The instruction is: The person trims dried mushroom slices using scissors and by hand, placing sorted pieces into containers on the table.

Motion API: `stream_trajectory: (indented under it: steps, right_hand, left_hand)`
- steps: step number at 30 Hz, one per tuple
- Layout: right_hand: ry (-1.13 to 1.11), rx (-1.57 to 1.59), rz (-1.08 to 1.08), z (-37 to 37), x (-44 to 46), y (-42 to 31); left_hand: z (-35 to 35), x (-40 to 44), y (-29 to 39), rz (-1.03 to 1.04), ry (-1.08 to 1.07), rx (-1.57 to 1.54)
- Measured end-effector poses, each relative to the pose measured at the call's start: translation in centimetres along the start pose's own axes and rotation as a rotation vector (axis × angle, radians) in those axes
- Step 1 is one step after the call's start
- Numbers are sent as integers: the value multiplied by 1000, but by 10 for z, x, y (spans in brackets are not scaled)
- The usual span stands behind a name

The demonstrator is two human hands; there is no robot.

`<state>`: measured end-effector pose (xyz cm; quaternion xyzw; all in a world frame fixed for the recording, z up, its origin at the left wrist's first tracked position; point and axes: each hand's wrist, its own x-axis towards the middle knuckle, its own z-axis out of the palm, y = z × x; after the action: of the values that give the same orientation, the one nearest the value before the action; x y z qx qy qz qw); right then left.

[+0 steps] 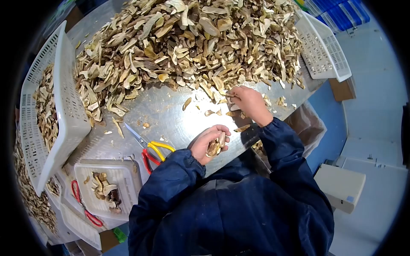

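A large heap of dried mushroom slices [192, 42] covers the back of the metal table [171, 111]. My left hand [211, 143] is near the table's front edge, its fingers curled round several mushroom slices [215, 147]. Farther right and forward, my right hand [250, 102] pinches a thin brown slice [229, 95] at the near edge of the heap. A few loose slices and crumbs lie between the two hands. Left of my left hand are scissors with yellow and red handles [158, 149], their blades pointing away to the left.
White perforated baskets stand at the left [70, 102] and back right [326, 51]; the left one holds slices. A shallow clear tray [132, 179] with some slices and red-handled scissors [81, 200] are at front left. A lined bin [314, 128] stands beyond the right edge.
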<state>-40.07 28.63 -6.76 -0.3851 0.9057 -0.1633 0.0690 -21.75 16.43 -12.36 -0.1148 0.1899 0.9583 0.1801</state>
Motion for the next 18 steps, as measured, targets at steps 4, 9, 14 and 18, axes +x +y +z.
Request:
stream_trajectory:
  steps: [4,9,14,18]
  right_hand:
    - [-92,389,78,6,3,21]
    - [52,2026,382,-16,-21,25]
    - [-160,1243,402,-15,-41,30]
    - [-13,60,-71,2,-52,-5]
  left_hand:
    - [7,-1,3,4,21,-37]
    - [9,-2,5,-5,24,-28]
    - [10,-3,6,-13,39,-17]
    - [7,0,3,-2,24,-34]
